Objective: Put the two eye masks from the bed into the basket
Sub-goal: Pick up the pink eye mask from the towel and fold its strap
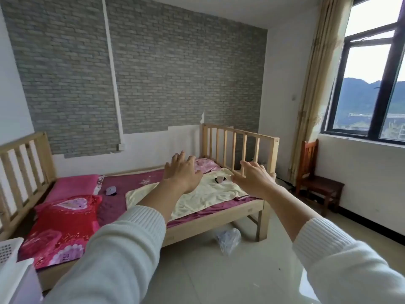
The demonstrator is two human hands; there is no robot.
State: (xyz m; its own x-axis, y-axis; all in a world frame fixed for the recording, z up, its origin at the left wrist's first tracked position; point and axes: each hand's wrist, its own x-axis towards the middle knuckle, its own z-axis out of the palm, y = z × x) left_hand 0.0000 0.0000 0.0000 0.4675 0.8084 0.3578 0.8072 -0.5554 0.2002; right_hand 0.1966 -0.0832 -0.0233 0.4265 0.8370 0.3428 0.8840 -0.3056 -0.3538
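A small wooden bed (210,220) fills the left and middle. A lilac eye mask (111,190) lies on the purple sheet beside the pink pillow. A second eye mask (219,179), pink with a dark strap, lies on the cream blanket (206,194) toward the foot. Both my arms, in white sleeves, are stretched out over the bed. My left hand (183,172) hovers with fingers spread, empty, left of the pink mask. My right hand (254,177) is also spread and empty, just right of it. A white perforated basket (8,249) shows at the lower left edge, partly cut off.
A red heart-patterned quilt (63,229) and a pink pillow (74,186) lie at the head end. A crumpled plastic bag (229,240) sits on the tiled floor by the bed leg. A wooden chair (317,181) stands under the window at right.
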